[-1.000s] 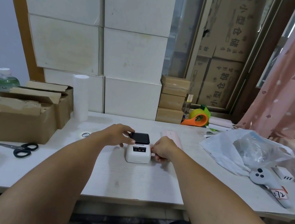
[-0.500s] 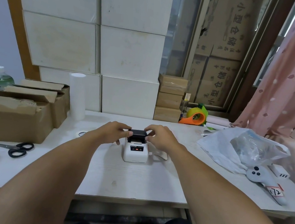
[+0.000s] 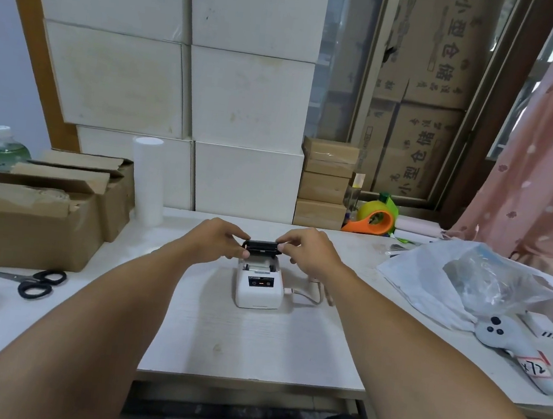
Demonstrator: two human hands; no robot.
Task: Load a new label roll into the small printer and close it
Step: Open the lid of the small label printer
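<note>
A small white label printer [image 3: 259,290] stands in the middle of the white table [image 3: 252,344]. Its black lid [image 3: 261,248] is tipped up and back, and the paper bay under it shows. My left hand [image 3: 217,239] pinches the lid's left end. My right hand [image 3: 308,249] pinches its right end. A cable [image 3: 306,295] leaves the printer's right side. A pale pink roll [image 3: 324,292] lies partly hidden behind my right wrist; I cannot tell if it is the label roll.
Open cardboard boxes [image 3: 36,216] and black scissors [image 3: 36,282] lie at the left. A tall white roll [image 3: 147,181] stands at the back. A plastic bag [image 3: 466,282], a grey handheld device [image 3: 514,350] and an orange tape dispenser [image 3: 375,219] are at the right. White boxes line the wall.
My right hand has come from the table beside the printer onto the lid. Both hands have lifted the lid from flat to tipped open.
</note>
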